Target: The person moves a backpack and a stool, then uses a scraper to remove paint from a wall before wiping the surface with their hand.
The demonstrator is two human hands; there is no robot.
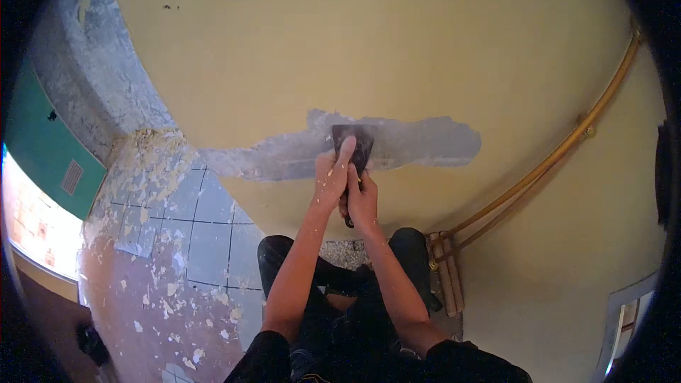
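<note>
A dark, wide-bladed scraper (362, 147) is pressed against the yellow wall (397, 42), its blade over a long grey patch (436, 140) where the yellow paint is gone. My left hand (330, 179) grips the scraper from the left, with the thumb lying along the blade. Wrapped around the handle from the right and slightly lower is my right hand (364, 204). The handle's end shows just below the hands. Part of the handle is hidden by my fingers.
Paint flakes (170, 308) litter the floor and blue-grey tiles (211, 241) at left. A green door (53, 142) stands beside a bright opening. Yellow pipes (546, 163) run along the right wall down to a small radiator (447, 276) beside my knee.
</note>
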